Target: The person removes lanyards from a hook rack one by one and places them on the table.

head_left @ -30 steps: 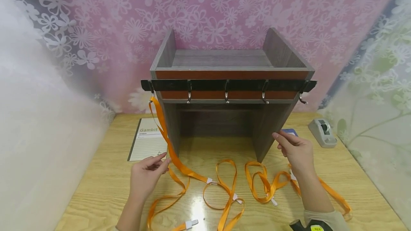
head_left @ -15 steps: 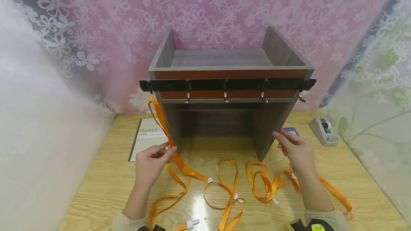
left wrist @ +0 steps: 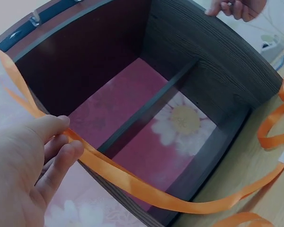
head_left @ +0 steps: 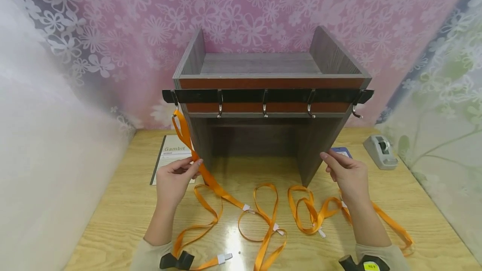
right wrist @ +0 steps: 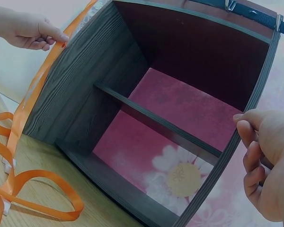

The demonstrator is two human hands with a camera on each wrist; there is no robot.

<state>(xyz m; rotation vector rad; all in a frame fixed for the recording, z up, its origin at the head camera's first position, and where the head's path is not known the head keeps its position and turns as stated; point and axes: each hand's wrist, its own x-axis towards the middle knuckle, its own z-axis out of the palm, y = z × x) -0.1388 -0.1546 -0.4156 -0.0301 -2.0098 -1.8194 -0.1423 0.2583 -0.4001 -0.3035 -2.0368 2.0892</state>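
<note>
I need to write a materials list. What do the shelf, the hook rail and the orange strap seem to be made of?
Shelf: probably laminated board, matte grey wood-grain print, with a red-brown front band.
Hook rail: glossy black bar, metal or plastic, I cannot tell; the hooks look like shiny metal.
Strap: thin satin-like woven ribbon with a slight sheen, pinched by the left hand.

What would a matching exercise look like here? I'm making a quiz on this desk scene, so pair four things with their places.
Things:
1. orange ribbon
2. tape dispenser
3. booklet
4. right hand

Places:
A. flat on the table, left of the wooden shelf
B. at the shelf's right side panel
C. hanging from the leftmost hook, pinched by the left hand
D. on the table at far right

Pairs: 1-C, 2-D, 3-A, 4-B
</note>
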